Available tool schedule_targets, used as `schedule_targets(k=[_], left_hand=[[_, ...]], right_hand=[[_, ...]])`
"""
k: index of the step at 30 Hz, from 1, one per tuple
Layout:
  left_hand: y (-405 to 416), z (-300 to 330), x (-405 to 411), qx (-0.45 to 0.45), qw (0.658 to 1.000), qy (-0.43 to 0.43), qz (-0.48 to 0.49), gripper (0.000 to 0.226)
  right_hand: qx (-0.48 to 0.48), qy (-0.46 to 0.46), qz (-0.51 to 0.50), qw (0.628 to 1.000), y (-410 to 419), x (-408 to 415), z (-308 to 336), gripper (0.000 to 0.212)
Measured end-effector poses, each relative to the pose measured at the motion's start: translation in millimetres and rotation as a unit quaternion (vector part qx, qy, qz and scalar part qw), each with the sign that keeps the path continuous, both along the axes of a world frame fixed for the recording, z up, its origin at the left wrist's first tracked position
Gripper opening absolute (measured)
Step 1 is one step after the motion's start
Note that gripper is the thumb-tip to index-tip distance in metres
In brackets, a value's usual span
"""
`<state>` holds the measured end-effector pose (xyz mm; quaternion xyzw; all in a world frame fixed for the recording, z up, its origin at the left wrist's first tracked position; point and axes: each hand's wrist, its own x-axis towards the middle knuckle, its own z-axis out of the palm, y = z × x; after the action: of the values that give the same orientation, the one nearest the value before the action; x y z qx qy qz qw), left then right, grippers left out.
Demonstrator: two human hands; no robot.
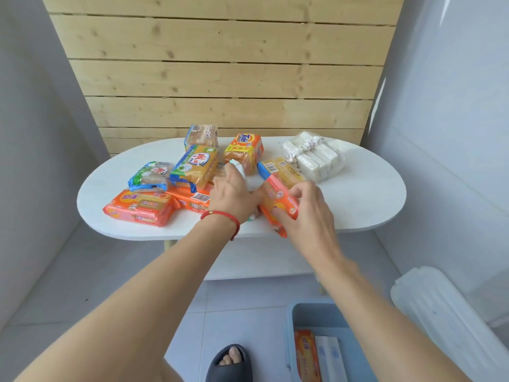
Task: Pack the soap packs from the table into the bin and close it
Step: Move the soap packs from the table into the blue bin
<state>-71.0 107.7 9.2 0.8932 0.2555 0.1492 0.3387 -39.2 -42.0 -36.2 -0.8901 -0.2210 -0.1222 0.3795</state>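
Note:
Several soap packs lie on the white oval table (pixel 366 199). My right hand (pixel 308 210) grips an orange and pink soap pack (pixel 278 199) near the table's front edge. My left hand (pixel 234 194) rests on a white pack (pixel 240 169) beside it, fingers curled over it. Further left lie an orange pack (pixel 140 206), a blue-green pack (pixel 150 176) and a yellow and blue pack (pixel 194 166). A Tide pack (pixel 243 150) and a white bundle of bars (pixel 314 157) sit at the back. The blue bin (pixel 300 315) stands open on the floor at the lower right, with an orange pack (pixel 305 354) and a white pack (pixel 329 357) inside.
The bin's pale lid (pixel 438 315) leans against the right wall. A wooden slat wall rises behind the table. My foot in a dark slipper (pixel 230 363) stands on the tiled floor left of the bin.

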Motion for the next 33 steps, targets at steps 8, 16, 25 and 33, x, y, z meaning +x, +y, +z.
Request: schedule_targets(k=[8, 16, 25, 33], left_hand=[[-38, -16, -67, -0.268, 0.963, -0.009, 0.001, 0.057], [-123, -142, -107, -0.43, 0.884, 0.181, -0.011, 0.061], [-135, -232, -67, -0.308, 0.907, 0.28, 0.063, 0.04], [-140, -256, -66, -0.312, 0.892, 0.309, 0.104, 0.038]], right_hand=[[0.053, 0.377, 0.093, 0.92, -89, -1, 0, 0.043], [-0.121, 0.58, 0.094, 0.8, -199, -1, -93, 0.021], [-0.261, 0.478, -0.149, 0.825, -220, -22, -245, 0.042], [-0.293, 0.525, -0.108, 0.792, -221, -14, -300, 0.025]])
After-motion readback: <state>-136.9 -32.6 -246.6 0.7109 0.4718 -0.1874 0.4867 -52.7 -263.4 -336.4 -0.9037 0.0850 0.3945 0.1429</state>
